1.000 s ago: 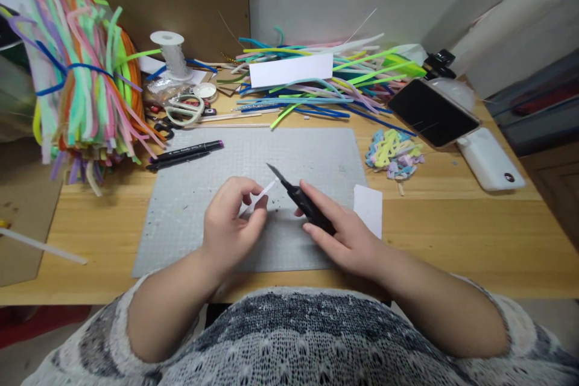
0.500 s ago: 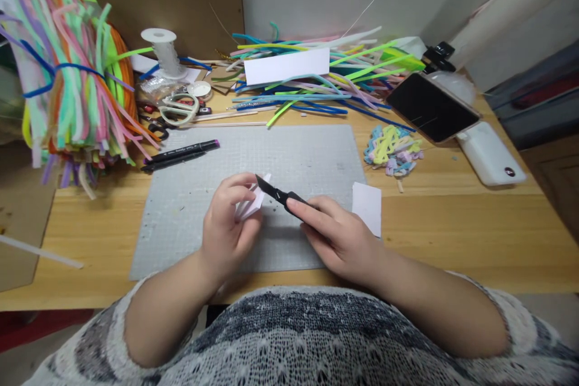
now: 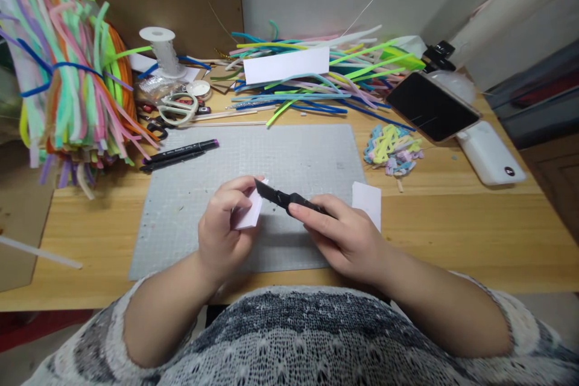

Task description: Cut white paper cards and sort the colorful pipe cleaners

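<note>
My left hand (image 3: 226, 217) is closed around a small folded piece of white paper (image 3: 248, 215), its fingers over the left part of it. In my right hand (image 3: 341, 229) is a black utility knife (image 3: 294, 201), gripped by its handle with the index finger along it. The dark blade points up and left, its tip at the upper edge of the paper; whether it touches cannot be made out. Both hands are above a grey cutting mat (image 3: 312, 157). Beside my right hand lies a white paper rectangle (image 3: 367, 202), partly covered by that hand.
Two black markers (image 3: 181, 154) rest on the mat's left edge. Behind are scissors (image 3: 178, 110), a spool (image 3: 161, 54), loose pipe cleaners (image 3: 289, 99) and a white strip (image 3: 287, 65). A pipe cleaner bundle (image 3: 67, 102) stands left; a phone (image 3: 433, 107) and white power bank (image 3: 491, 154) lie right.
The paper in my left hand has turned so that a broader white face shows. My left hand has shifted slightly left and down; the knife has dropped a little.
</note>
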The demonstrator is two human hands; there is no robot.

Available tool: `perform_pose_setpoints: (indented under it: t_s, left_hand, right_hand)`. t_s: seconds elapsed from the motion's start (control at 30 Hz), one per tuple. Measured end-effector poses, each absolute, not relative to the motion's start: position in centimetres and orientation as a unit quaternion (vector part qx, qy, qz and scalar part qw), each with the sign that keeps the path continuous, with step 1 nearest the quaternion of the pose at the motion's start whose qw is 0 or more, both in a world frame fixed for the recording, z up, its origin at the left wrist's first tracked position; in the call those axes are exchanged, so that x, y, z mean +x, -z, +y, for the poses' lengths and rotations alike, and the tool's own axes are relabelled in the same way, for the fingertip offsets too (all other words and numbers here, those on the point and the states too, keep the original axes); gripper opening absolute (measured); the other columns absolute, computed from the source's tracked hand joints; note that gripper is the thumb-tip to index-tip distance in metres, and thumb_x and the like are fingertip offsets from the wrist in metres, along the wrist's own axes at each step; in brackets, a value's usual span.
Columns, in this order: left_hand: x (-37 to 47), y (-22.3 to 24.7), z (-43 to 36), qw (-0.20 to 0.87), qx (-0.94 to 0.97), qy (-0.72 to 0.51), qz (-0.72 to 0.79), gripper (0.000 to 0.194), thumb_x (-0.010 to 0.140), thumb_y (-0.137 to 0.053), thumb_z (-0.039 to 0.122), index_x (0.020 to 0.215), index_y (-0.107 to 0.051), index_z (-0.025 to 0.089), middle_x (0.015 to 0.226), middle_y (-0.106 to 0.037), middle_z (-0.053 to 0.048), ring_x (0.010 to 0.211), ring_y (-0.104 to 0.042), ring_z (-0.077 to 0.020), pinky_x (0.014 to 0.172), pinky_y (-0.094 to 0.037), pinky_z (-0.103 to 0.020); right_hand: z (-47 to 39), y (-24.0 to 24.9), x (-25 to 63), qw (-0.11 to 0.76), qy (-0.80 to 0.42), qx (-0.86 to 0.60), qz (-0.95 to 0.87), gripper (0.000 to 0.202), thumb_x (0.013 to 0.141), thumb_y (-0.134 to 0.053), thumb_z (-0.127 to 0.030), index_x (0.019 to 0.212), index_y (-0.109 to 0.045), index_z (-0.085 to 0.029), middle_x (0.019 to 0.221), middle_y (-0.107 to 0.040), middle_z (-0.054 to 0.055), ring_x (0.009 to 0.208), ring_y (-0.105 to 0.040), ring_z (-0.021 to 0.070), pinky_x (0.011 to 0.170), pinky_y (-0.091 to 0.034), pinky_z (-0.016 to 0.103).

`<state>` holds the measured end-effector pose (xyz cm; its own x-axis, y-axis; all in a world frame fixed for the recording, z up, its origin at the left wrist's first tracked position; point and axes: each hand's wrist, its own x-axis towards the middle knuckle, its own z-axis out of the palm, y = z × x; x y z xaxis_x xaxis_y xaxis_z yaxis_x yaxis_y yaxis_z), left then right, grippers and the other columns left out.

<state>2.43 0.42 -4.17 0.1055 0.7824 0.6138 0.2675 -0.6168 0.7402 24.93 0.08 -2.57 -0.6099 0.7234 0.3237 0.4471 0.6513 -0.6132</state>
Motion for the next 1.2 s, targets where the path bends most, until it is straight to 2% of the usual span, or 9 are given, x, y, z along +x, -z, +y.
perform_pose_setpoints:
  t_s: [0.37, 0.57, 0.73, 0.8, 0.97, 1.2]
  left_hand:
    - [2.4, 4.3, 0.2, 0.245, 0.708, -0.552, 0.366, 0.039, 0.073, -0.052, -0.011, 0.097, -0.047, 0.019, 0.114, -0.061, -0.011, 0.105, -0.062, -0.0235, 0.088, -0.053, -0.043]
    - [2.4, 4.5, 0.1, 0.244, 0.696, -0.566, 0.368, 0.039, 0.072, -0.052, -0.011, 0.098, -0.048, 0.019, 0.115, -0.061, -0.011, 0.105, -0.062, -0.0242, 0.087, -0.054, -0.044]
    - [2.0, 3.7, -0.4, 0.202, 0.716, -0.565, 0.356, 0.033, 0.071, -0.059, -0.004, 0.093, -0.049, 0.018, 0.114, -0.062, -0.01, 0.1, -0.064, -0.0242, 0.08, -0.057, -0.04]
    - [2.0, 3.4, -0.5, 0.189, 0.721, -0.565, 0.355, 0.031, 0.072, -0.06, -0.002, 0.092, -0.049, 0.019, 0.114, -0.063, -0.008, 0.098, -0.065, -0.0236, 0.078, -0.058, -0.039]
    - [2.2, 3.2, -0.5, 0.199, 0.72, -0.561, 0.357, 0.029, 0.075, -0.059, -0.001, 0.092, -0.048, 0.02, 0.112, -0.063, -0.008, 0.1, -0.065, -0.0226, 0.078, -0.058, -0.039]
    - [2.5, 3.7, -0.7, 0.267, 0.7, -0.554, 0.363, 0.024, 0.081, -0.055, 0.002, 0.091, -0.047, 0.022, 0.113, -0.063, -0.007, 0.099, -0.064, -0.0197, 0.08, -0.057, -0.04]
  right_hand:
    - [0.5, 2.4, 25.0, 0.284, -0.229, -0.324, -0.873, 0.064, 0.085, -0.047, -0.005, 0.14, -0.038, -0.036, 0.1, -0.055, 0.005, 0.084, -0.057, 0.0164, 0.066, -0.051, 0.029]
    - [0.3, 2.5, 25.1, 0.288, -0.217, -0.333, -0.871, 0.066, 0.083, -0.048, -0.005, 0.139, -0.038, -0.039, 0.101, -0.056, 0.004, 0.083, -0.057, 0.0163, 0.066, -0.051, 0.029]
    - [1.1, 3.2, 25.3, 0.272, -0.245, -0.407, -0.837, 0.063, 0.086, -0.048, -0.008, 0.14, -0.037, -0.037, 0.103, -0.057, 0.004, 0.085, -0.058, 0.0156, 0.071, -0.052, 0.029]
    - [1.4, 3.4, 25.3, 0.293, -0.25, -0.421, -0.821, 0.062, 0.087, -0.048, -0.009, 0.141, -0.036, -0.037, 0.103, -0.057, 0.004, 0.086, -0.058, 0.015, 0.073, -0.051, 0.029]
    - [1.1, 3.1, 25.3, 0.372, -0.222, -0.294, -0.852, 0.073, 0.082, -0.051, -0.005, 0.143, -0.032, -0.04, 0.107, -0.053, 0.005, 0.086, -0.055, 0.0149, 0.069, -0.05, 0.028]
    - [0.6, 3.1, 24.9, 0.341, -0.197, -0.271, -0.878, 0.064, 0.08, -0.05, -0.006, 0.137, -0.043, -0.034, 0.106, -0.053, 0.005, 0.079, -0.052, 0.0137, 0.062, -0.048, 0.026]
